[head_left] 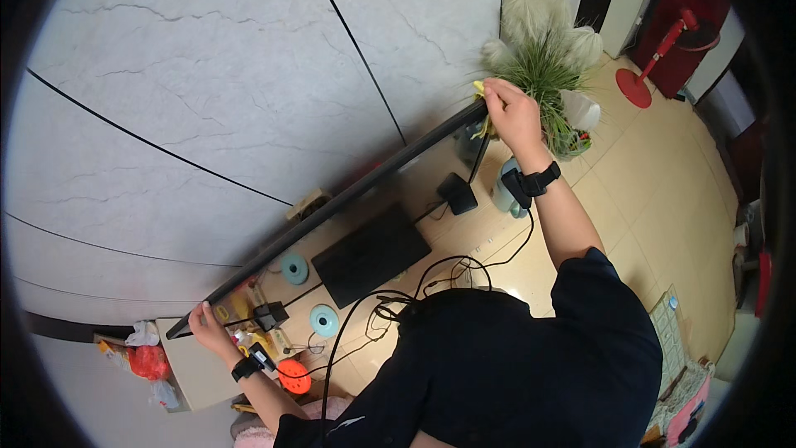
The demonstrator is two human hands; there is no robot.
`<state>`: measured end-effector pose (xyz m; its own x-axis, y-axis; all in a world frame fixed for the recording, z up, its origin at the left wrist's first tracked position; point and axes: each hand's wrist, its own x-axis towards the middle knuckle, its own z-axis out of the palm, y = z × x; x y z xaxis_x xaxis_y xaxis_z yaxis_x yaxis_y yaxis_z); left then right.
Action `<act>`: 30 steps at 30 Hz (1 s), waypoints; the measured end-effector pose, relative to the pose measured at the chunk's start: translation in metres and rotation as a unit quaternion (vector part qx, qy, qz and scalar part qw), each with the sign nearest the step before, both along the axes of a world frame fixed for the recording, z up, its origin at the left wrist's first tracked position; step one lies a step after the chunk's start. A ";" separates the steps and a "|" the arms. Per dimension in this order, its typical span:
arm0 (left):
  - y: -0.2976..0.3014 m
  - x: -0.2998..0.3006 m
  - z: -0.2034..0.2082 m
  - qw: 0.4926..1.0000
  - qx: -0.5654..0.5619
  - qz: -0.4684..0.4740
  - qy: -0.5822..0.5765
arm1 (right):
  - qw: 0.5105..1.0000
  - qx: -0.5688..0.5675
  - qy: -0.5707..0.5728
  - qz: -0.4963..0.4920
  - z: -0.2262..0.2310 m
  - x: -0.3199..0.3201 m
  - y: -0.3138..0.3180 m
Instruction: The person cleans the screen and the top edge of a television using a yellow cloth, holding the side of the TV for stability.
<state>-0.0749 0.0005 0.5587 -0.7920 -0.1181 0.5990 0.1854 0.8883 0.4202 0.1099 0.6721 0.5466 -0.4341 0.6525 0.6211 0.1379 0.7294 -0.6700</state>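
Observation:
A wide flat-screen television (303,231) stands slantwise before me, its thin black top edge running from lower left to upper right. My left hand (208,330) grips the edge's left end, fingers bent over it. At the opposite end my right hand (512,113) is closed on a yellow cloth (479,89), pressing it at the upper corner; part of the cloth hangs below the fingers. Low in front of the screen lies a black rectangular box (372,255), partly mirrored in the glossy surface. A round teal dish-like thing (324,321) sits near the left end, its reflection showing in the screen.
Feathery potted grass (543,66) stands close beyond my right hand, with a pale blue container (504,191) below my wrist. Loose black cables (385,303) cross before my body. Bags (149,362) lie by a white cabinet (195,373); a red stand (634,88) is farther right.

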 end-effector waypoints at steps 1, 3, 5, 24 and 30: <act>0.003 0.002 0.001 1.000 0.003 0.001 0.005 | 1.000 0.013 0.017 -0.014 -0.001 -0.001 0.001; 0.003 0.004 0.000 1.000 0.005 0.006 0.012 | 0.998 0.021 0.022 -0.048 -0.007 -0.003 0.008; -0.002 0.003 -0.004 1.000 0.011 0.007 0.005 | 0.988 -0.091 -0.065 -0.107 -0.005 -0.002 0.010; -0.006 0.002 -0.004 1.000 -0.019 -0.020 -0.010 | 0.991 0.079 0.041 0.104 0.004 -0.020 -0.126; -0.013 0.009 -0.007 0.999 -0.028 -0.016 0.002 | 0.993 0.101 0.009 0.065 0.001 -0.002 -0.073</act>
<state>-0.0654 -0.0123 0.5521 -0.7923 -0.0591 0.6073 0.2152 0.9042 0.3689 0.1080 0.5986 0.5473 -0.4947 0.4538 0.7412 0.0238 0.8596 -0.5104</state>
